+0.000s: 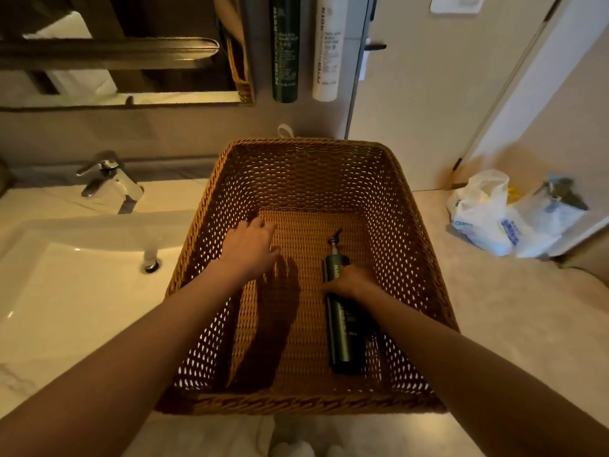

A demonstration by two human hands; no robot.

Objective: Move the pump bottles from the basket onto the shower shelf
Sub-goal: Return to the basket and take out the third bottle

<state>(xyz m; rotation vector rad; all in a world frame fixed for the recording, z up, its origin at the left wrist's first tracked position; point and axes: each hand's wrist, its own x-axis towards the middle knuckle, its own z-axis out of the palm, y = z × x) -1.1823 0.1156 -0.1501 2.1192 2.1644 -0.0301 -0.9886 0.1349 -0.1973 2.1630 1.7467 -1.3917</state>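
- Because the dark green pump bottle (341,318) lies flat on the floor of the woven basket (306,150), on the right-hand side, my right hand (350,282) is the nearer one and takes this pick.
- Long axis of the bottle: runs from the near wall toward the far wall, pump head at the far end, base toward me.
- Right hand: reaches in from the right, across that axis. Fingers wrap over the upper barrel just below the pump neck, closed around the bottle. Whether it has left the basket floor, I cannot tell.
- Left hand (252,250): inside the basket on the left, well apart from the bottle. Fingers loosely spread, holding nothing, fingertips near or on the left wall.
- Two tall bottles, one dark (285,51), one white (329,51), hang on the wall above the basket.
- Judgement: next, lift the bottle clear of the rim, pump end first.
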